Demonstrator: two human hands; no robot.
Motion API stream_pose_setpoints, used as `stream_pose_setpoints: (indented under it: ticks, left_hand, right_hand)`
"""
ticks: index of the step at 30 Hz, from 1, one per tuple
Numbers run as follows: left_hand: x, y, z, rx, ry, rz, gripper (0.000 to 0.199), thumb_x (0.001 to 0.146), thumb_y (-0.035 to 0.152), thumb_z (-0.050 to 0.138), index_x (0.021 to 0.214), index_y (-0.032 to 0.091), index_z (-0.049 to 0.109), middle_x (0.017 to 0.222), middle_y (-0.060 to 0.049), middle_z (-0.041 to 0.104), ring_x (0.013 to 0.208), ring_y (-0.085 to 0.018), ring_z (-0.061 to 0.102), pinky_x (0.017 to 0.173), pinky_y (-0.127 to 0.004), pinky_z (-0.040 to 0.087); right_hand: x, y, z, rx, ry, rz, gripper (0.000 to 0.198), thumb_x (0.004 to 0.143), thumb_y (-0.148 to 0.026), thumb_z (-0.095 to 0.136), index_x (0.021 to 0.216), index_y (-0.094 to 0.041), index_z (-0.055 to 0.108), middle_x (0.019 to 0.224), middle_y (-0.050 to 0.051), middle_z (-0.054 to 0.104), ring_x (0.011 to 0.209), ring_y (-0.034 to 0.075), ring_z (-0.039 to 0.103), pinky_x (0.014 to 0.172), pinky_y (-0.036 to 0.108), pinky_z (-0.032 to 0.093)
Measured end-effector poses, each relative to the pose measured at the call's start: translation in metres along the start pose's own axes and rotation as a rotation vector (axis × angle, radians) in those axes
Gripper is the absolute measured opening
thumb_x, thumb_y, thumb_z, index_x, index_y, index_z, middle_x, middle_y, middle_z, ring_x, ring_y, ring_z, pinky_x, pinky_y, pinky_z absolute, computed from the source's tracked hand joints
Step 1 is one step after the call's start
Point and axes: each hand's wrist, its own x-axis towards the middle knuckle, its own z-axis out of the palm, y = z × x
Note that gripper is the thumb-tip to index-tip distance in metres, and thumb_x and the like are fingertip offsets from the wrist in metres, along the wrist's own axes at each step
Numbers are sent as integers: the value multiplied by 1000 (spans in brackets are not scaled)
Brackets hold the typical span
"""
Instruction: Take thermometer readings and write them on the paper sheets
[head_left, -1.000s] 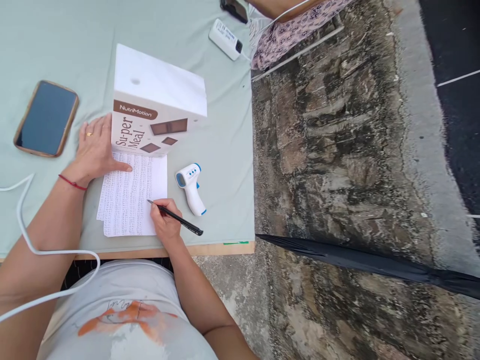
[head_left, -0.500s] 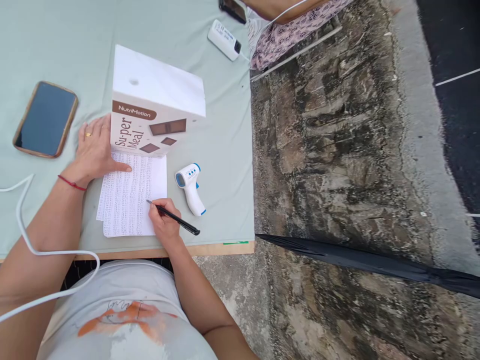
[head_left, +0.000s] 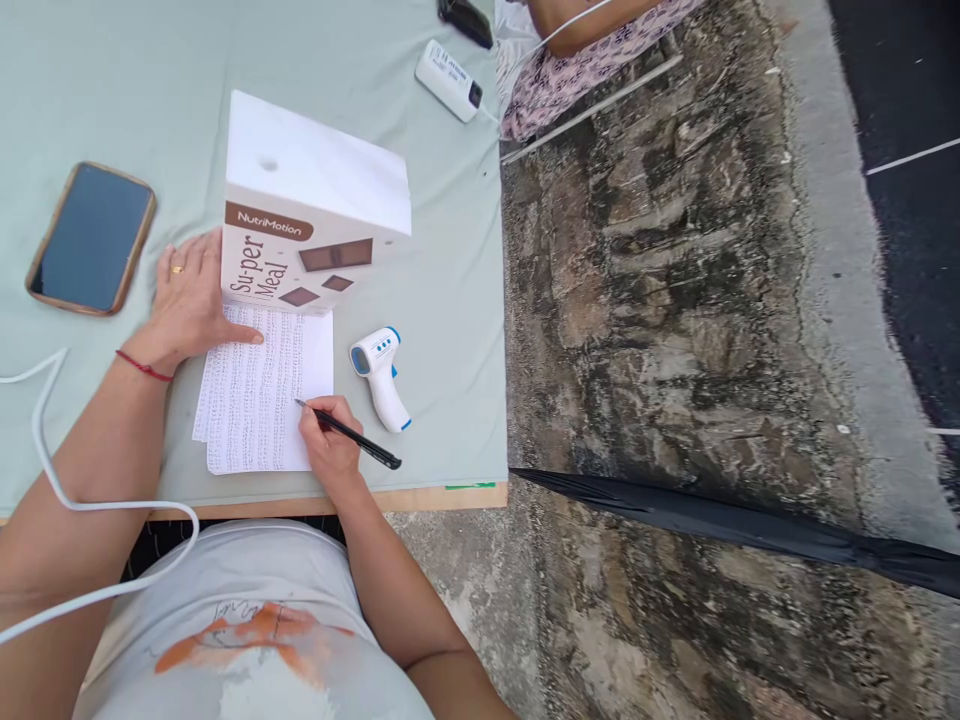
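My right hand (head_left: 331,441) pinches a black pen (head_left: 358,438), its tip on or just over a white sheet of paper (head_left: 255,400) covered in rows of small handwriting. Another sheet peeks out beneath it on the left. My left hand (head_left: 189,295) lies flat with fingers stretched out, the thumb resting on the paper's upper left part. Right beside those fingers stands a white and brown box (head_left: 315,220) marked "NutriMotion Su-per Meal", which covers the paper's top end. A white and blue infrared thermometer (head_left: 381,376) lies to the right of the paper.
A phone in a brown-edged case (head_left: 91,238) lies at the left on the pale green tablecloth (head_left: 442,300). At the back are a white device with a cable (head_left: 448,80) and a dark object (head_left: 466,20). A white cable (head_left: 56,470) crosses my left forearm. Part of another person shows at the top.
My right hand and the pen have shifted very slightly to the right along the paper. My left hand stays put. The other person at the top has moved a little to the right.
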Motion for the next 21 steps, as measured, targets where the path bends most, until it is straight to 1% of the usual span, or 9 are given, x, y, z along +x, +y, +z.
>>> stream_pose_setpoints:
  ticks: [4, 9, 14, 18, 21]
  left_hand:
    - [0, 0, 0, 30, -1, -3, 165, 50, 111, 62, 178, 19, 11, 180, -13, 32, 171, -51, 6, 140, -67, -8]
    - [1, -1, 1, 27, -9, -6, 165, 51, 108, 66, 178, 20, 10, 180, -13, 33, 171, -51, 4, 139, -68, -9]
    - [2, -4, 3, 26, -6, -2, 166, 48, 110, 63, 178, 20, 10, 181, -11, 32, 172, -49, -4, 140, -68, -10]
    - [3, -3, 3, 15, -11, -18, 169, 47, 111, 59, 178, 16, 11, 182, -12, 29, 172, -48, -12, 139, -68, -12]
    - [2, -1, 2, 23, -4, -22, 168, 47, 111, 59, 178, 16, 11, 182, -12, 29, 172, -49, -4, 140, -67, -11]
  right_hand:
    - [0, -1, -1, 13, -7, 0, 17, 87, -42, 61, 81, -26, 65, 66, -3, 63, 58, 16, 54, 60, 30, 52]
    - [0, -1, -1, 16, -6, -2, 16, 86, -41, 62, 81, -26, 64, 66, -4, 62, 58, 15, 54, 59, 30, 52]
    - [0, 1, 0, 9, 7, -9, 15, 87, -40, 62, 81, -26, 64, 66, -4, 62, 59, 15, 54, 58, 29, 51]
    - [0, 1, 0, 7, 19, 3, 15, 87, -40, 62, 81, -26, 63, 66, -4, 61, 59, 15, 54, 59, 29, 51]
    - [-1, 1, 0, 27, 30, -2, 15, 87, -39, 62, 81, -25, 63, 66, -4, 61, 59, 15, 54, 59, 30, 51]
